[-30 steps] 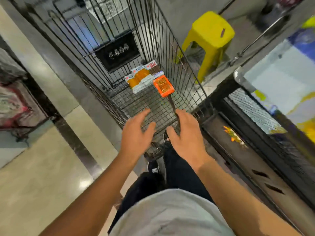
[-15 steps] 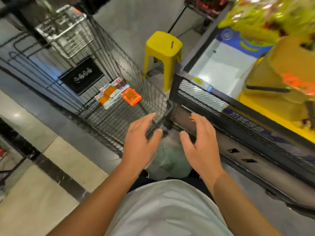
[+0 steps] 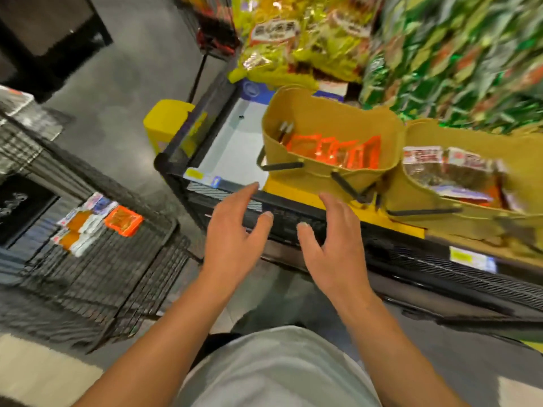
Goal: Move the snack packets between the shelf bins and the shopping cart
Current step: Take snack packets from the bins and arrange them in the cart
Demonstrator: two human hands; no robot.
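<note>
The wire shopping cart stands at the left. An orange snack packet and several white-and-orange packets lie on its floor. On the shelf ahead, a yellow bin holds several orange packets. A second yellow bin to its right holds dark red-and-white packets. My left hand and my right hand hover empty, fingers spread, in front of the shelf's black front edge, below the first bin.
A yellow plastic stool stands on the floor beyond the cart. Yellow snack bags and green bags fill the shelf behind the bins. A bare white shelf patch lies left of the first bin.
My view has swung right and up from the cart to the shelf. Both empty hands moved from above the cart to the shelf's front edge, and the bins came into sight.
</note>
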